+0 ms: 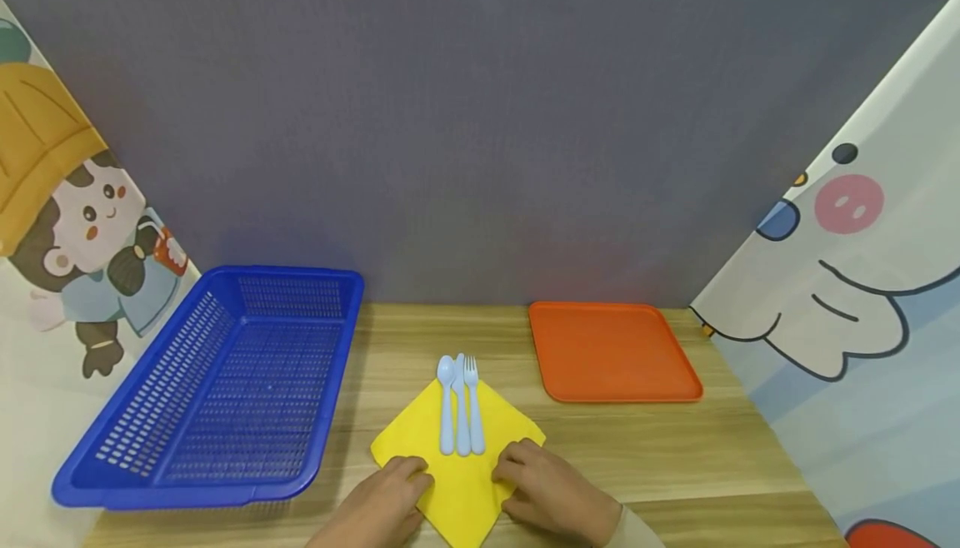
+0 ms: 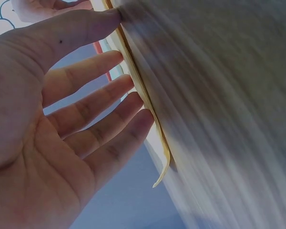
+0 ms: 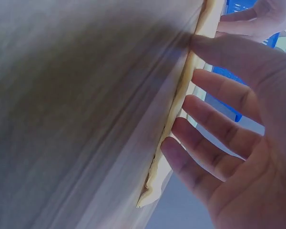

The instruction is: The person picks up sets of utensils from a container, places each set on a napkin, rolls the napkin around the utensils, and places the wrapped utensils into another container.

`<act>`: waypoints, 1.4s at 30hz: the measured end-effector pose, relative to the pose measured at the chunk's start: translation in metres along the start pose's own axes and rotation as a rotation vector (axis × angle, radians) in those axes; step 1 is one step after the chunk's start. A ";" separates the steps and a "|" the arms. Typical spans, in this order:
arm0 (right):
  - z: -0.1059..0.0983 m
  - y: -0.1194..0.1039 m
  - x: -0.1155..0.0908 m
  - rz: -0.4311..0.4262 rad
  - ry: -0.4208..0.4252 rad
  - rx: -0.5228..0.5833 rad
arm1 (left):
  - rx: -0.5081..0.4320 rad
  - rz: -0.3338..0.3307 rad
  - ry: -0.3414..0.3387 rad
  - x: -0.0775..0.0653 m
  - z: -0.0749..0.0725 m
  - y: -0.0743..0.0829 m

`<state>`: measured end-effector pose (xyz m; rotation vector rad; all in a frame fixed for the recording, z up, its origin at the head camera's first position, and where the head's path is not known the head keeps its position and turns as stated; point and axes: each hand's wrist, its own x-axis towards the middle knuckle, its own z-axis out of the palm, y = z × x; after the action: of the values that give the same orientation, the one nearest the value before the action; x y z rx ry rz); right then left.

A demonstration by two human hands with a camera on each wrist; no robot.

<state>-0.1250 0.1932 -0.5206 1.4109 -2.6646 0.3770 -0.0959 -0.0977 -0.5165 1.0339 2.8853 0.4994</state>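
I see a small staged recording booth, not a real home: a wooden worktop (image 1: 675, 456) closed by a plain grey backdrop (image 1: 480, 115) at its far edge and cartoon-printed curtains (image 1: 862, 281) at both side edges.

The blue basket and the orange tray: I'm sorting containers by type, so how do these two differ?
The blue basket is deep, with perforated mesh walls and floor; the orange tray is shallow and solid. The basket looks larger and sits on the left of the table, the tray on the far right. Both look like plastic, are rectangular with rounded corners, and hold nothing.
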 end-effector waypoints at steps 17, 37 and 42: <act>0.003 0.003 0.004 0.008 0.041 0.017 | 0.009 0.016 0.061 -0.002 0.001 -0.001; -0.004 0.022 0.011 0.187 0.080 0.191 | 0.048 -0.122 0.289 0.022 -0.002 -0.014; -0.004 0.032 0.013 0.201 0.076 0.230 | -0.012 -0.175 0.260 0.030 -0.005 -0.018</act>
<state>-0.1588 0.2017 -0.5193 1.1533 -2.7803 0.7623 -0.1310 -0.0935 -0.5146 0.7550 3.1542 0.6843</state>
